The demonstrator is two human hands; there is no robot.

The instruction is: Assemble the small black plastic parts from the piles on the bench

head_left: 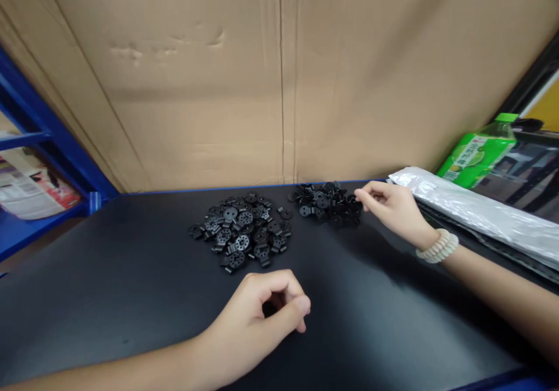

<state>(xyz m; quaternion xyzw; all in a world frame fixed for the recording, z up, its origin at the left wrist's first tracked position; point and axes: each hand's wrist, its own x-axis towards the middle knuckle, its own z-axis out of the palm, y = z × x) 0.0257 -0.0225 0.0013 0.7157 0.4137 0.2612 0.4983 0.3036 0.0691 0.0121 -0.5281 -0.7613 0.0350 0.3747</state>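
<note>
Left grip: the left hand (262, 315) rests on the black counter (109, 298), fingers curled in toward the thumb. Something dark shows in the hollow of the curl, but whether it is a part or only shadow cannot be told.

Right grip: the right hand (391, 205) reaches to the edge of the far pile (325, 203). Thumb and forefinger are pinched together at the pile's right rim, touching the parts there; whether one is actually held between them cannot be told.

Far pile: a small heap of black plastic parts, loose on the counter, close to the cardboard wall (279, 77).

Near pile: a wider scatter of black round parts (242, 231) with holes through their faces, just left of the far pile and apart from it by a narrow gap. It lies beyond the left hand, not touching it.

Left arm: bare forearm comes in from the lower left, low over the counter, wrist straight.

Right arm: comes in from the right edge, stretched forward and across, with a pale beaded bracelet (437, 245) at the wrist.

Bag: a long silvery plastic bag (471, 210) lies along the counter's right side, just beyond the right wrist; its contents are hidden.

Bottle: a green-labelled bottle (478, 152) with a green cap stands behind the bag.

Left side: a blue shelf frame (48, 141) with printed paper (30, 187) lying in it.
</note>
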